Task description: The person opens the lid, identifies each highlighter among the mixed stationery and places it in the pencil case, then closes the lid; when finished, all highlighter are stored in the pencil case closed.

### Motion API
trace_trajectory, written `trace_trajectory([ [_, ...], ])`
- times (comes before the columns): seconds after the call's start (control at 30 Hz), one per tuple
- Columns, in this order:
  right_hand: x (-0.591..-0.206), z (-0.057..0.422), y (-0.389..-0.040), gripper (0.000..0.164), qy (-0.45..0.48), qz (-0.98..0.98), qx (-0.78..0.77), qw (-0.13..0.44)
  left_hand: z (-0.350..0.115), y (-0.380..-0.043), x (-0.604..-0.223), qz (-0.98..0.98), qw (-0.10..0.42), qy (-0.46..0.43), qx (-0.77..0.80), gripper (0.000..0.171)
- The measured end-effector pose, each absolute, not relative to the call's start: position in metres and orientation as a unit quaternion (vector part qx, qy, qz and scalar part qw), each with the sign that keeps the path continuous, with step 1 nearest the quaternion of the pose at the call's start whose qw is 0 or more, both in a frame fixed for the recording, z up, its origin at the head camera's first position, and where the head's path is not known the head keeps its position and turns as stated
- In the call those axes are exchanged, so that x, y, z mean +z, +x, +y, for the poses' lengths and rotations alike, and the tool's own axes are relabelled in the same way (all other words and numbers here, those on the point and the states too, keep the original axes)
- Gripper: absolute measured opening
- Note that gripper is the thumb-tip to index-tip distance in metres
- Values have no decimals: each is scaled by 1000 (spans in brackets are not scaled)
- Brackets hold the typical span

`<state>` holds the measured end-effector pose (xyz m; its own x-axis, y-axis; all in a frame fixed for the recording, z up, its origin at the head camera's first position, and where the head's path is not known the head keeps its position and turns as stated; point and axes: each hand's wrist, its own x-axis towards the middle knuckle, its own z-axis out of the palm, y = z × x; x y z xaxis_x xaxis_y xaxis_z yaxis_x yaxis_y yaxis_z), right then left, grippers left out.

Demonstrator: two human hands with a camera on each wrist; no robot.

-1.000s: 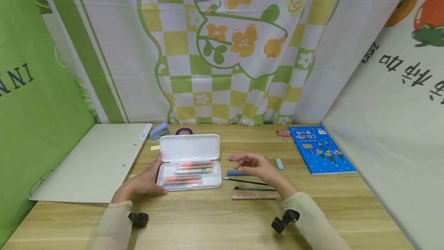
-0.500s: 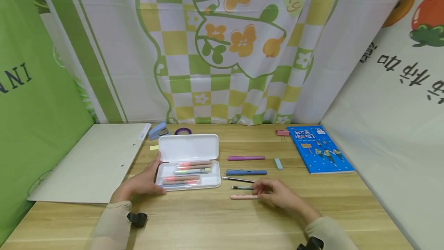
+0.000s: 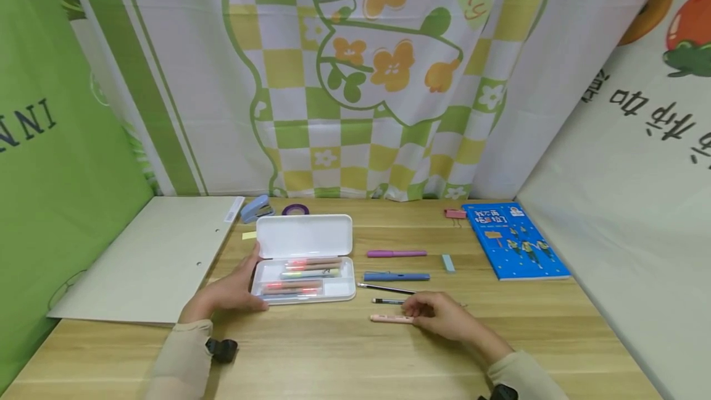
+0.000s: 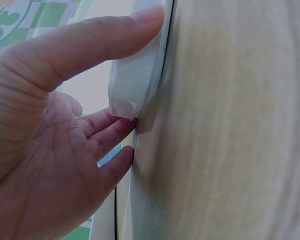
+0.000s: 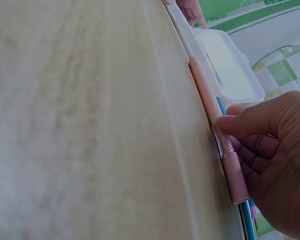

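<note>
At the left end of a white pencil case [image 3: 304,236], my left hand [image 3: 236,289] grips it, thumb along the front edge and fingers round the side. The lid stands raised, and several pens and pencils lie inside. My right hand [image 3: 439,315] pinches a pink pen [image 5: 230,170] between thumb and index finger near the pen's middle; in the head view the hand hides its right part. Just beyond lie a dark pencil [image 3: 387,301], partly covered by the fingers, and another pencil [image 3: 383,288]. A blue pen [image 3: 396,276] and a purple pen [image 3: 397,254] lie farther back.
A light blue eraser [image 3: 448,263] lies right of the pens. Behind it are a red binder clip [image 3: 454,213] and a blue book [image 3: 516,241]. A blue stapler [image 3: 257,209] and purple tape roll [image 3: 295,209] sit behind the case. A beige folder [image 3: 150,258] covers the left.
My right hand has come from above the purple and blue pens toward the front, down to the pink pen, whose near end has shifted slightly. My left hand stays on the pencil case.
</note>
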<state>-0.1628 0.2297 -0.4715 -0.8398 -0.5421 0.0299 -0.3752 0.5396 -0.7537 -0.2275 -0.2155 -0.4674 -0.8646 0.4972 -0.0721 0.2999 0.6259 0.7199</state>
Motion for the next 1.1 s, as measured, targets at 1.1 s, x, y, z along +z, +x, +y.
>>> trace_trajectory([
  [1.1,-440,49,-259,19,-323,855,-401,68,-214,-227,-463,888,139,220,378,130],
])
